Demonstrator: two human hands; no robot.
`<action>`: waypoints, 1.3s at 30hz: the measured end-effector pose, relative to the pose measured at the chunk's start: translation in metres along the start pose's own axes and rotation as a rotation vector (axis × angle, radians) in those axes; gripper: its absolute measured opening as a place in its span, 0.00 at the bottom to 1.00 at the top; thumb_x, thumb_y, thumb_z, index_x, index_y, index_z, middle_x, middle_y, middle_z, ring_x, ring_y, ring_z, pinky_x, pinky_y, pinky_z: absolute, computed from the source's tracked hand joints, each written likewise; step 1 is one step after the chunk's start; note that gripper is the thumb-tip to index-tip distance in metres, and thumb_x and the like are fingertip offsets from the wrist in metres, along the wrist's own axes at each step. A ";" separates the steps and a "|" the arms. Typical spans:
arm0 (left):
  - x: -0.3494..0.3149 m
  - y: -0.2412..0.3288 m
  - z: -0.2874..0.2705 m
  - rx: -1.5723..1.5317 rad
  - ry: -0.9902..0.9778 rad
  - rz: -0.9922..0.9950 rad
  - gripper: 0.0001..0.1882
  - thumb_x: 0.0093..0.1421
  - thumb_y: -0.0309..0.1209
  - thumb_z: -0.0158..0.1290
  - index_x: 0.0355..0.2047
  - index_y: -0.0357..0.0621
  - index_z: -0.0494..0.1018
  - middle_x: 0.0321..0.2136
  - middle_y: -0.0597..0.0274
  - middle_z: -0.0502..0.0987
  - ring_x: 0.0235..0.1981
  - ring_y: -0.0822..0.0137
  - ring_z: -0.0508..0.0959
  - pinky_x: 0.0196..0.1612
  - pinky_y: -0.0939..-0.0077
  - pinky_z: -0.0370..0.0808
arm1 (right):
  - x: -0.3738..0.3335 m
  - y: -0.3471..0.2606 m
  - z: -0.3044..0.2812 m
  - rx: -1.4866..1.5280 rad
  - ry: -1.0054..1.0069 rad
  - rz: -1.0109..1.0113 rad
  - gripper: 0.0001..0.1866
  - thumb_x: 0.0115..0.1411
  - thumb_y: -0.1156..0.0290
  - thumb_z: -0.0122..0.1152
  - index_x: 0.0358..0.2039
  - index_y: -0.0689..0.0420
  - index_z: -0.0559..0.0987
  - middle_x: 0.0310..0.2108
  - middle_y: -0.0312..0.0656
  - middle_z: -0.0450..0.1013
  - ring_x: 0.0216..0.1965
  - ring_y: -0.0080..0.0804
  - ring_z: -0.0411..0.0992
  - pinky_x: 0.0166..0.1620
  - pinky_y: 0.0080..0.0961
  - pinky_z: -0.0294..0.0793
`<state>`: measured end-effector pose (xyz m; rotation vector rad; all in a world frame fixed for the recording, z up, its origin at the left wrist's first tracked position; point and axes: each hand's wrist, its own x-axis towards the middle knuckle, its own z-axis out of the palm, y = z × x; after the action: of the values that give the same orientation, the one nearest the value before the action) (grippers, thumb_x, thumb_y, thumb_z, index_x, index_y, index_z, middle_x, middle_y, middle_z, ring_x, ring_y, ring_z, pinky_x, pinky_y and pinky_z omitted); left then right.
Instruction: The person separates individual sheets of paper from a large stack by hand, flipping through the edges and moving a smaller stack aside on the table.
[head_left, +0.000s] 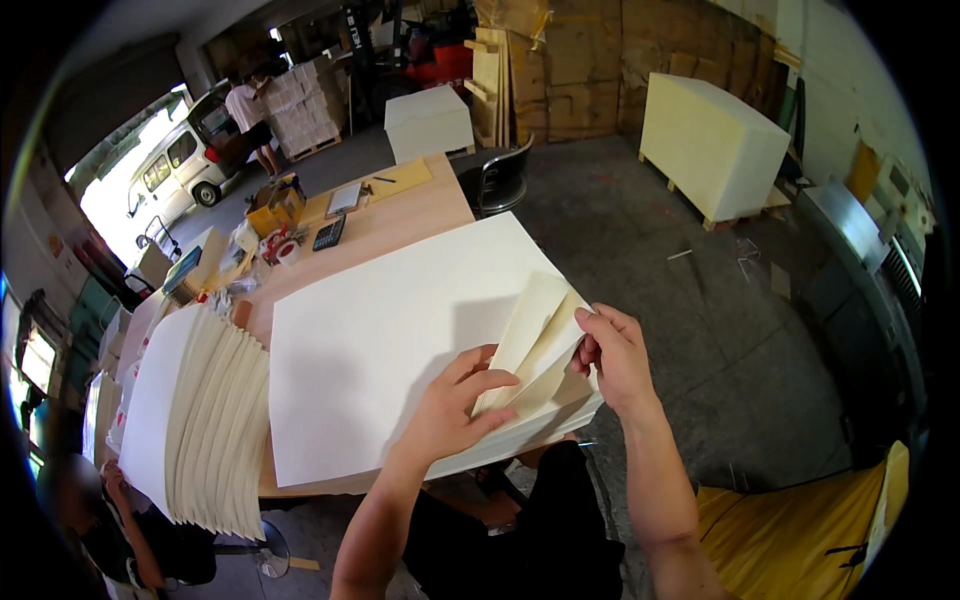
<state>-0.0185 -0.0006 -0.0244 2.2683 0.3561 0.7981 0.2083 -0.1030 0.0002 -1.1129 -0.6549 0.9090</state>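
A stack of large white paper sheets (400, 310) lies on the table in front of me. Its near right corner is lifted, and several sheets are bent back there, showing cream undersides. My left hand (455, 405) is curled against the bent-back sheets (530, 320), its thumb and fingers around their lower end. At the corner, my right hand (615, 355) pinches a sheet edge between thumb and bent fingers. How many sheets each hand holds cannot be made out.
A fanned paper stack (215, 420) hangs over the table's left side, near a seated person (120, 520). A calculator (329, 233), tape rolls (285, 248) and a yellow box (275, 207) sit farther back. A chair (500, 180) stands behind the table; a wrapped pallet (705, 145) is at right.
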 end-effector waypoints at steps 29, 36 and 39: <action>-0.004 0.005 -0.003 0.017 0.025 -0.165 0.27 0.52 0.38 0.73 0.54 0.57 0.81 0.58 0.52 0.75 0.59 0.50 0.76 0.60 0.62 0.75 | -0.039 0.033 -0.013 -0.907 0.432 -0.699 0.13 0.62 0.61 0.66 0.27 0.54 0.74 0.30 0.40 0.73 0.38 0.34 0.77 0.44 0.38 0.74; -0.001 0.013 0.002 0.401 -0.158 0.143 0.28 0.58 0.46 0.67 0.60 0.65 0.78 0.64 0.53 0.70 0.58 0.51 0.77 0.61 0.59 0.75 | -0.059 0.052 -0.007 -1.203 -0.314 -0.699 0.19 0.51 0.61 0.70 0.44 0.50 0.84 0.50 0.41 0.76 0.59 0.44 0.69 0.65 0.55 0.57; -0.006 0.011 0.002 0.499 -0.095 0.247 0.31 0.62 0.46 0.62 0.66 0.64 0.72 0.64 0.60 0.70 0.56 0.56 0.78 0.61 0.57 0.76 | -0.058 0.059 -0.008 -1.200 -0.320 -0.727 0.20 0.50 0.61 0.71 0.46 0.50 0.84 0.51 0.41 0.77 0.59 0.44 0.69 0.64 0.52 0.57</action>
<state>-0.0217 -0.0126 -0.0206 2.8492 0.2522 0.7834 0.1697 -0.1471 -0.0583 -1.5697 -1.8568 -0.0400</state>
